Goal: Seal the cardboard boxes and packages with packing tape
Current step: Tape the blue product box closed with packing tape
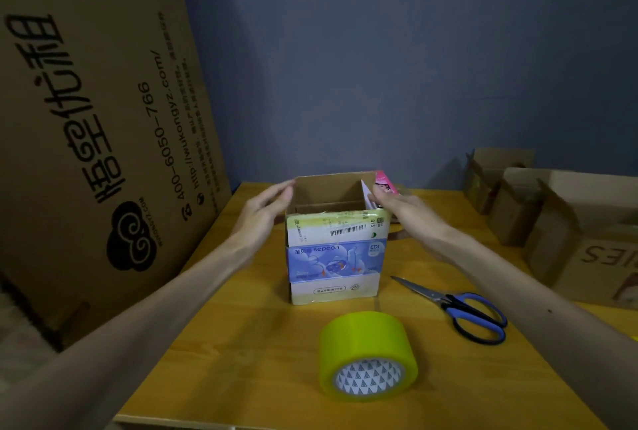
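Yellow table (241,343), open box (335,257) between hands, left hand (266,208) flat against it, right hand (404,208) grip unclear

Small upright cardboard box (333,257) printed in pale yellow and blue, barcode on near face, top open, roll of yellow-green packing tape (367,357) lying on its side near that box's front, not touching, white patterned core facing forward.
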